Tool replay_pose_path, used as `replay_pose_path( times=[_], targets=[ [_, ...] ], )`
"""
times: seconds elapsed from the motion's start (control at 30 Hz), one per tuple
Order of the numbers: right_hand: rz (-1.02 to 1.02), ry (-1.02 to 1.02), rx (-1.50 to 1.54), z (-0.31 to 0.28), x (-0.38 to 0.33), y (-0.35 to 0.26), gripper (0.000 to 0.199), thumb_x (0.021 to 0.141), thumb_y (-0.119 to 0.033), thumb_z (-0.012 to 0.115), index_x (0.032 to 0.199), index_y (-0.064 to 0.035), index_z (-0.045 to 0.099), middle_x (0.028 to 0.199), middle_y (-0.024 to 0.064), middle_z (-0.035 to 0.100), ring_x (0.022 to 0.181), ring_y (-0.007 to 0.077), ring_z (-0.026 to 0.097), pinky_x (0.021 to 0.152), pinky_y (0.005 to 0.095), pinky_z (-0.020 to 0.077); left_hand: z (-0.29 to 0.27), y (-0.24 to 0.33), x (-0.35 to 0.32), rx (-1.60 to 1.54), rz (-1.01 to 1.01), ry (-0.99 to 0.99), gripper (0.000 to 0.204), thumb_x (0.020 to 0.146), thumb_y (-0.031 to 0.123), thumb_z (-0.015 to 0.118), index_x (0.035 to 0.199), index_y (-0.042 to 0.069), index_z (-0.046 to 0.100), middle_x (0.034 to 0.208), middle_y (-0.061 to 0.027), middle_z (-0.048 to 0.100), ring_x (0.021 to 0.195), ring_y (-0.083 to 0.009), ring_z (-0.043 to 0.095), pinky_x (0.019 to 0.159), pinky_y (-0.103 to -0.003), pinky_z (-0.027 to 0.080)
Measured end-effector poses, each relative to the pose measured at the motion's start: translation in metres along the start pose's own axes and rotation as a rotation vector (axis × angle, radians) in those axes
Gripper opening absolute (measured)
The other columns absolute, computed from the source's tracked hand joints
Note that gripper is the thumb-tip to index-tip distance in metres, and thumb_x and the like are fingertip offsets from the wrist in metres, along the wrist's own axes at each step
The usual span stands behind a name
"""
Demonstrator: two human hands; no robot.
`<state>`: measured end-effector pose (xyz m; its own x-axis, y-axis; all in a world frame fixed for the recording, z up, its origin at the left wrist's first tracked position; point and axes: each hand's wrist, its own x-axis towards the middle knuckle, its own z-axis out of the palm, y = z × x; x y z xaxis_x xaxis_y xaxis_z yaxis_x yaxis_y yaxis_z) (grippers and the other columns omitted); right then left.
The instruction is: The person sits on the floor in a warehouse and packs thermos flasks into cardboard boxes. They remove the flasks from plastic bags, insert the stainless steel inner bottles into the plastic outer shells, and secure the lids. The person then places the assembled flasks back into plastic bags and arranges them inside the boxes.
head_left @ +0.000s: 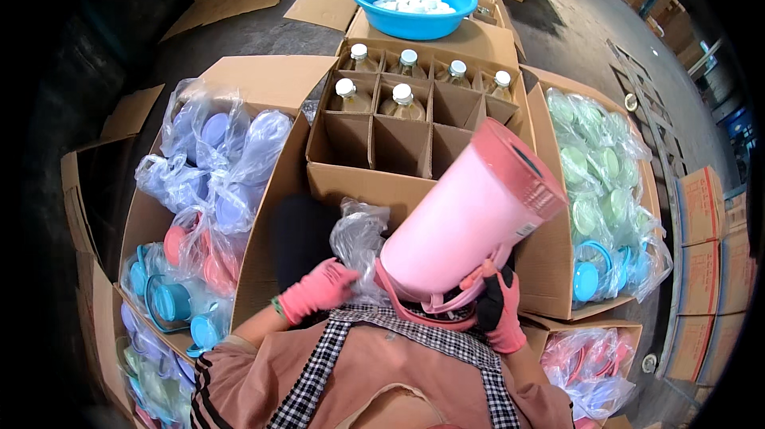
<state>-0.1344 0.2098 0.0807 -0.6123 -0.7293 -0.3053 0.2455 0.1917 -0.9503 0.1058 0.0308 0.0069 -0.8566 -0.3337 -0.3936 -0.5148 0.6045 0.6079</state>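
A pink thermos jug casing (pixel 458 226) with a darker pink end ring lies tilted across my lap, its ringed end up and to the right. My right hand (pixel 500 307), in a pink and black glove, is closed around the casing's handle. My left hand (pixel 320 292), in a pink glove, has its fingers closed on a crumpled clear plastic bag (pixel 358 242) beside the casing's lower end. In front of me stands a divided carton (pixel 358 180); several bottle-shaped pieces with white caps (pixel 403 94) sit in its cells, while the near cells show bare cardboard.
A blue basin (pixel 410 27) of small white pieces stands beyond the carton. The left box (pixel 271 214) holds bagged lilac, pink and blue parts. Bagged green and blue parts (pixel 610 174) fill the right box. Another box with bagged pink parts (pixel 586 357) is lower right; stacked cartons (pixel 701 278) stand farther right.
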Motion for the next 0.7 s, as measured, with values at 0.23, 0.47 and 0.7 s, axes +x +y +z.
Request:
replay_pose_path(
  times=[0.23, 0.47, 0.7],
  targets=[
    [-0.014, 0.023, 0.095, 0.004, -0.005, 0.009, 0.021, 0.084, -0.017, 0.054, 0.080, 0.0034, 0.056, 0.062, 0.0099, 0.060, 0.054, 0.0137, 0.055, 0.050, 0.0235, 0.0427, -0.166, -0.078, -0.024, -1.066, 0.330, 1.606, 0.021, 0.084, 0.011, 0.052, 0.099, -0.003, 0.055, 0.092, -0.0077, 0.059, 0.079, -0.0131, 0.055, 0.073, -0.026, 0.043],
    [0.214, -0.288, -0.151, 0.055, 0.014, 0.041, 0.022, 0.079, -0.021, 0.063, 0.084, -0.0001, 0.058, 0.064, 0.0030, 0.058, 0.056, 0.0081, 0.053, 0.051, 0.0218, 0.0426, -0.141, 0.027, -0.013, -0.132, 0.342, 1.757, 0.023, 0.076, 0.005, 0.057, 0.098, -0.002, 0.055, 0.096, -0.0130, 0.058, 0.090, -0.0267, 0.054, 0.083, -0.033, 0.042],
    [-0.342, -0.206, -0.257, 0.028, 0.016, -0.071, 0.029, 0.071, -0.005, 0.062, 0.098, 0.0031, 0.056, 0.085, 0.0050, 0.059, 0.080, 0.0126, 0.054, 0.075, 0.0272, 0.0433, -0.102, 0.052, -0.016, 0.395, 0.445, 1.401, 0.030, 0.054, 0.014, 0.061, 0.082, 0.004, 0.061, 0.087, -0.0102, 0.056, 0.088, -0.0350, 0.051, 0.083, -0.047, 0.040]
  ],
)
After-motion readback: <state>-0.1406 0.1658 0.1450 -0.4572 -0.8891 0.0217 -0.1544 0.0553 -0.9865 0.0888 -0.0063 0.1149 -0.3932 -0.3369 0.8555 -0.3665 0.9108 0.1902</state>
